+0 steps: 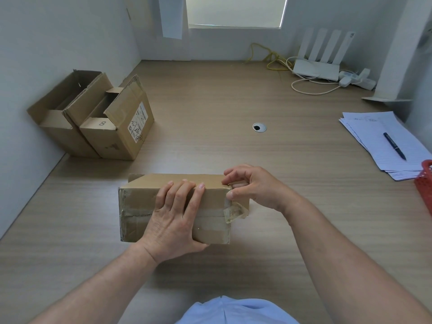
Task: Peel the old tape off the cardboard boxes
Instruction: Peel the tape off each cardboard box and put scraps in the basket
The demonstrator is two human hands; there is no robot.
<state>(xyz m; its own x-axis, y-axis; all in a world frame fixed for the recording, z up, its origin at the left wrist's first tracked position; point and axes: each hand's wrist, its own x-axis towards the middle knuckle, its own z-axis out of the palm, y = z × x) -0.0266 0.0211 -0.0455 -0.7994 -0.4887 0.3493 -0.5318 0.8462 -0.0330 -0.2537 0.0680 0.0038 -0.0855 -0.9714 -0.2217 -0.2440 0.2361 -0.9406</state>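
Observation:
A closed cardboard box (138, 202) stands on the wooden desk in front of me, with clear tape (211, 212) along the seam of its near face. My left hand (174, 216) lies over that face, fingers hooked over the top edge and thumb under the bottom edge, gripping the box. My right hand (253, 187) is at the box's right top corner and pinches the tape there. A crumpled loose flap of tape (235, 212) hangs off the right edge below that hand.
Two open cardboard boxes (93, 115) sit against the left wall. A stack of lined papers (383, 146) with a pen (394, 146) lies at the right, beside a red basket (425, 185). A router (316, 69) and cables occupy the back right. A cable grommet (259, 127) is mid-desk.

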